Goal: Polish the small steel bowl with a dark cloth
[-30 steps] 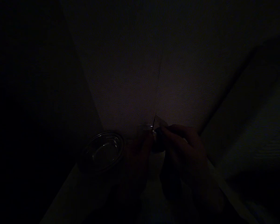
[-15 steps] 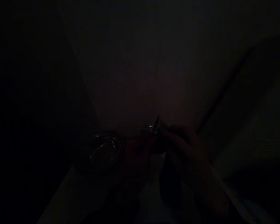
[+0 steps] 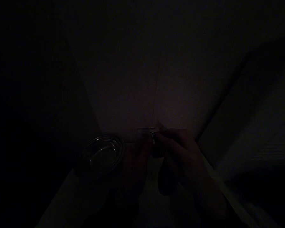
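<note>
The picture is very dark. My right hand [image 3: 184, 152] is closed, its fingers pinching a small pale flat piece [image 3: 160, 126] whose kind I cannot make out. Close against it on the left, my left hand [image 3: 136, 160] is also closed, with its fingertips near a small glinting piece [image 3: 153, 136]. A thin, clear-looking flat thing with a bright upper edge [image 3: 146, 129] shows just above the left fingertips. Which hand bears it is hidden in the dark. Left of the left hand sits a shiny round dish [image 3: 103, 158] with a wide rim.
The dish stands on a pale surface [image 3: 59, 196] in front of me. Behind the hands rises a wall [image 3: 123, 95] with a thin vertical line. A dark slanting edge [image 3: 218, 104] runs along the right. Below the right hand is a dark rounded shape [image 3: 167, 180], perhaps a shadow.
Both hands have shifted slightly left, staying close together. The pale piece has tilted, and more of the clear flat thing's bright edge shows. The dish stays put.
</note>
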Demonstrator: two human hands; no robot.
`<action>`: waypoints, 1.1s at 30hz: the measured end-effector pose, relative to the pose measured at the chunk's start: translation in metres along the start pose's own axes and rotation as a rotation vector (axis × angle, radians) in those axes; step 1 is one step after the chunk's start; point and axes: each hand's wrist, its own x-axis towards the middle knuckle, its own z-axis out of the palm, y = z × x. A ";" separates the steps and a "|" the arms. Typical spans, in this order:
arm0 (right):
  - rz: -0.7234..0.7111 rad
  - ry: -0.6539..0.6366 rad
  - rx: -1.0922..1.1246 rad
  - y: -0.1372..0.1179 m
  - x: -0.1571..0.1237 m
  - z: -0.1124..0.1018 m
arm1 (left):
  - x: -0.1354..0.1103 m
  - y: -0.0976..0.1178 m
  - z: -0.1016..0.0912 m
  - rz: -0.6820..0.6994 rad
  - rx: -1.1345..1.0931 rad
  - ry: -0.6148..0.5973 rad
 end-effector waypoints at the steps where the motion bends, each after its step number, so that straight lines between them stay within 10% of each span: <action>1: -0.035 -0.022 0.014 0.000 0.001 -0.001 | 0.001 0.001 0.001 0.002 0.014 0.034; 10: 0.133 0.086 -0.043 -0.003 -0.002 0.001 | -0.002 -0.009 -0.005 -0.020 0.034 -0.071; 16: -0.012 -0.070 -0.025 -0.003 0.000 0.000 | 0.003 -0.008 -0.003 -0.017 -0.016 0.016; 33: -0.042 0.020 0.022 0.001 -0.001 -0.001 | 0.001 0.006 0.000 -0.146 -0.135 -0.042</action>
